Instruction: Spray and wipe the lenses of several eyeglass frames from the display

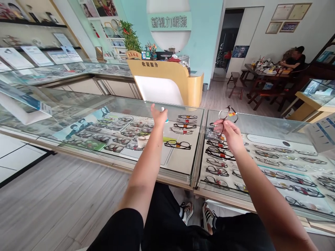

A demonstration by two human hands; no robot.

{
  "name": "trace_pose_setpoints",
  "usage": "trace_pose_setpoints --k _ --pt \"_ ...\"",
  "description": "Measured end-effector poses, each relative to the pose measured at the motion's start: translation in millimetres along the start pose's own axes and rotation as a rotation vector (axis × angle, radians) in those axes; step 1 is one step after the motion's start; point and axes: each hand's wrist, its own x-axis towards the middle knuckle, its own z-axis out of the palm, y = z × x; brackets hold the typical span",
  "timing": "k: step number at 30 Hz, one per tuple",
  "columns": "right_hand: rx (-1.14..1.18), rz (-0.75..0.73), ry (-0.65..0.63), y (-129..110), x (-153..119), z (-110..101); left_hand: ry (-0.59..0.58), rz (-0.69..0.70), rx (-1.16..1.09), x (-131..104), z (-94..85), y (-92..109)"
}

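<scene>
My left hand (158, 115) reaches over the glass counter with its fingers spread. A small white bottle (166, 118) with a teal lower part stands right against the thumb side of that hand, partly covered by it. My right hand (231, 134) pinches a pair of eyeglasses (224, 115) by its frame, raised above the counter; an orange and yellow sticker shows on a lens. Left of my left forearm, a pale crumpled cloth (142, 141) lies on the glass.
Rows of eyeglasses (178, 144) fill the glass display cases (192, 170). White stands flank the counter at far left (24, 104) and far right (324, 134). Beyond is a wooden reception desk (162, 75). A person (295, 61) sits at a cluttered table, back right.
</scene>
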Motion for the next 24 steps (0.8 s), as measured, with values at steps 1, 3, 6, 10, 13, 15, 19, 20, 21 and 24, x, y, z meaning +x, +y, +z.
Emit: trace_pose_setpoints --k 1,3,6,10,13,15,19,20,21,24 --pt "0.000 -0.001 0.003 -0.5 -0.2 -0.5 0.053 0.011 -0.026 -3.5 -3.8 7.6" --pt "-0.015 -0.002 0.005 -1.2 -0.5 -1.7 0.078 0.091 -0.104 -13.2 -16.3 21.5" --pt "-0.035 -0.007 -0.004 -1.1 -0.9 -2.9 -0.114 0.266 -0.027 -30.8 -47.6 30.3" --pt "-0.035 -0.014 -0.012 0.4 -1.2 -1.5 -0.391 0.249 0.427 -45.1 -96.8 7.7" --pt "-0.033 -0.018 -0.015 1.3 -1.3 0.4 -0.505 0.152 0.601 -47.3 -120.3 -22.6" --pt "-0.025 -0.014 -0.017 1.8 -1.4 1.1 -0.531 0.119 0.599 -48.2 -126.9 -39.2" --pt "-0.041 -0.007 -0.020 3.4 -1.1 0.7 -0.547 0.094 0.510 -49.7 -130.3 -54.1" --pt "-0.050 -0.006 -0.022 3.8 -0.9 0.4 -0.551 0.079 0.480 -49.1 -131.2 -54.9" --pt "-0.056 -0.005 -0.024 4.3 -0.8 0.2 -0.554 0.062 0.448 -48.0 -132.5 -55.0" --pt "-0.055 -0.002 -0.021 5.5 -0.5 0.3 -0.544 0.003 0.346 -42.6 -138.5 -52.6"
